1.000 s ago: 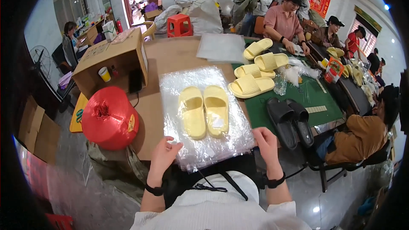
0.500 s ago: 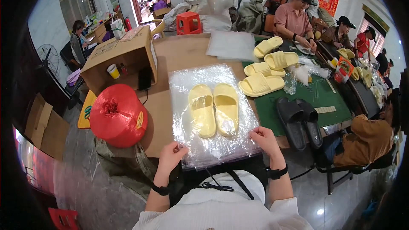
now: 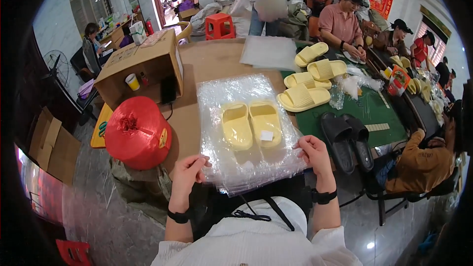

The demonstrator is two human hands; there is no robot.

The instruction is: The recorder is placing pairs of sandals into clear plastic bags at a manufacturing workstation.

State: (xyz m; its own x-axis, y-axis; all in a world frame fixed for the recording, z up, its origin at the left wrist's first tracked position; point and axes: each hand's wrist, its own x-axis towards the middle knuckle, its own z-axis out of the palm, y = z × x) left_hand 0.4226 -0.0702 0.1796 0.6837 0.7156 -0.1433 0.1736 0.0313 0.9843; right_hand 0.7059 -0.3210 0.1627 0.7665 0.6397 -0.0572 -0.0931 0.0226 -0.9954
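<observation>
A pair of pale yellow slide slippers (image 3: 237,127) lies side by side in front of me, at least partly under clear film of a plastic bag (image 3: 209,113). One slipper has a small white label (image 3: 266,135) near its heel. My left hand (image 3: 187,173) pinches the left edge of the film near the table's front. Opposite it, my right hand (image 3: 313,152) has the right edge between thumb and fingers. Further bags lie stacked beneath, their edges showing at the front.
A red roll of plastic twine (image 3: 135,133) and an open cardboard box (image 3: 135,71) stand at left. More yellow slides (image 3: 303,97) and black slides (image 3: 337,143) are at right on a green mat (image 3: 369,111). Plastic sheets (image 3: 268,51) lie behind. Several people work around.
The film's near edge has been lifted and drawn up over the slippers' heels. Both hands have risen slightly and moved apart. The person at the back has shifted with the plastic bag.
</observation>
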